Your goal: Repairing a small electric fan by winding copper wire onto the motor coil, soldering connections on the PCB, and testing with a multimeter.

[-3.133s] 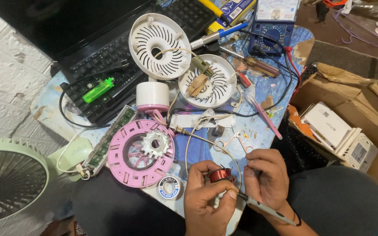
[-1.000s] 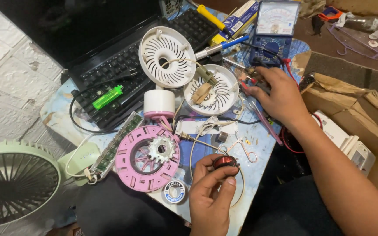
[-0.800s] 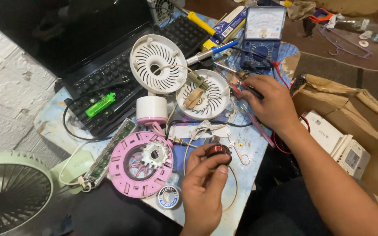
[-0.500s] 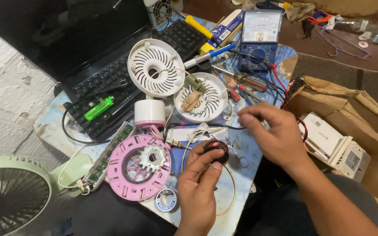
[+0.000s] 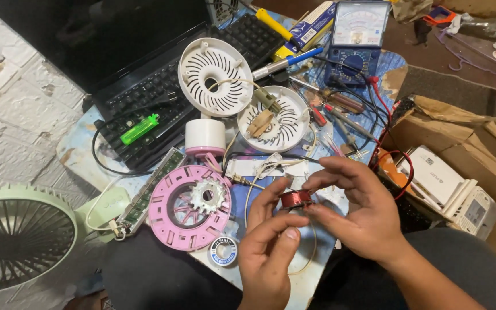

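Two hands on one coil [image 5: 295, 198]: my left hand [image 5: 271, 252] pinches it from below with thumb and forefinger, my right hand [image 5: 357, 212] grips its other side with fingertips. It sits in the air just above the worktop [image 5: 317, 275], near the pink ring [image 5: 189, 205] and the solder reel [image 5: 223, 251]. Best kept low over the bare patch, I think, so a slip doesn't drop it into the clutter. Light pinch only; the copper windings look easy to nick. A thin wire [image 5: 311, 258] loops beneath, so I'd turn slowly and keep it slack. Meter [image 5: 354, 43] leads lie close by.
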